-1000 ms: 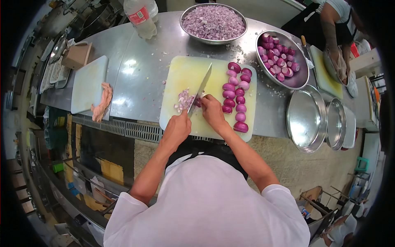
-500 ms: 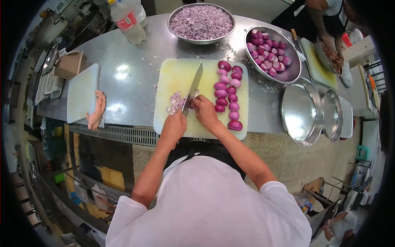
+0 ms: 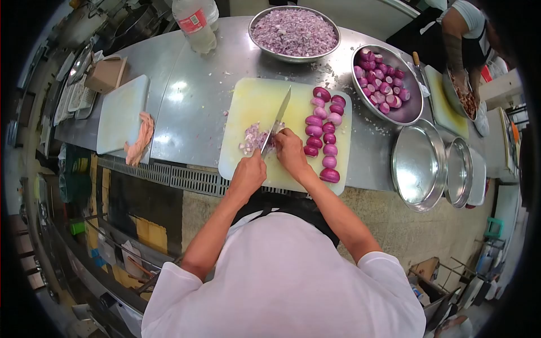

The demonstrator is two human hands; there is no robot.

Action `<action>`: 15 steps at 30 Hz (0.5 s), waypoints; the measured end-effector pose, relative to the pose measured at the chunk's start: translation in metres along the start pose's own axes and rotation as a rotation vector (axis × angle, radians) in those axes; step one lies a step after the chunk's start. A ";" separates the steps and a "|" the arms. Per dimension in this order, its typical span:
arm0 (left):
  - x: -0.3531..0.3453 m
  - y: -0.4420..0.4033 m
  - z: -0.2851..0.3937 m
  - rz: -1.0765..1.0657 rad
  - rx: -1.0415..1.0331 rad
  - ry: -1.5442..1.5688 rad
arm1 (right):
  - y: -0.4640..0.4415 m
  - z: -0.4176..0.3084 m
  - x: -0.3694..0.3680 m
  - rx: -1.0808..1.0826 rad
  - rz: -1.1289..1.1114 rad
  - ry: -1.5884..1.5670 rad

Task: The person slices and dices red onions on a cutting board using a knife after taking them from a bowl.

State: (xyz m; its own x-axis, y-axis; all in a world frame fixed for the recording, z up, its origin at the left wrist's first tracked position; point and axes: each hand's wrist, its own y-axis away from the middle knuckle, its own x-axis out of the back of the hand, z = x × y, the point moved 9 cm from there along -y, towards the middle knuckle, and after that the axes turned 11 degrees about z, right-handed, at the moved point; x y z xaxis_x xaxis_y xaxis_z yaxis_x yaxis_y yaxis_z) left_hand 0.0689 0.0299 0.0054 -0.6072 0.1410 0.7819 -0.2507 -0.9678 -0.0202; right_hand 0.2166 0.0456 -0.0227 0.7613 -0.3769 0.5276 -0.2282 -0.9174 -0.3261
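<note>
My left hand (image 3: 249, 174) is closed around the handle of a kitchen knife (image 3: 279, 115), whose blade points away from me over a yellowed cutting board (image 3: 256, 93). Just right of the blade, the bent fingers of my right hand (image 3: 291, 151) pinch a piece of red onion, mostly hidden under them. Chopped onion (image 3: 253, 138) lies in a small heap left of the knife. Two rows of halved, peeled red onions (image 3: 314, 130) stand along the board's right side.
Beyond the board are a bowl heaped with diced onion (image 3: 294, 34) and a bowl of peeled onions (image 3: 414, 110). Empty metal pans (image 3: 418, 166) sit at right. A plastic bottle (image 3: 197, 31), a second board (image 3: 121, 115) and a cloth (image 3: 140, 141) lie leftward. Another person's hands (image 3: 459, 79) work in a bowl.
The view has shifted, so the table and board appear slightly farther right. The knife remains beside my right fingers, its blade tilted a little more to the right.
</note>
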 end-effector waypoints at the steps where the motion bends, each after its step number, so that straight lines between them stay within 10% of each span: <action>1: -0.001 -0.003 0.001 0.006 -0.001 0.015 | 0.000 0.000 0.000 0.007 0.001 0.013; 15: 0.016 -0.002 0.009 -0.064 0.060 0.002 | 0.003 0.005 0.001 0.049 -0.005 0.050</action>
State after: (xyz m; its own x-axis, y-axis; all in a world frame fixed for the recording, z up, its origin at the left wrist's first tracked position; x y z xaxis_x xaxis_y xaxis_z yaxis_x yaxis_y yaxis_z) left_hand 0.0660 0.0323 0.0235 -0.5929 0.2036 0.7791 -0.2437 -0.9675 0.0674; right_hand 0.2196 0.0436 -0.0273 0.7311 -0.3792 0.5671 -0.1937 -0.9124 -0.3605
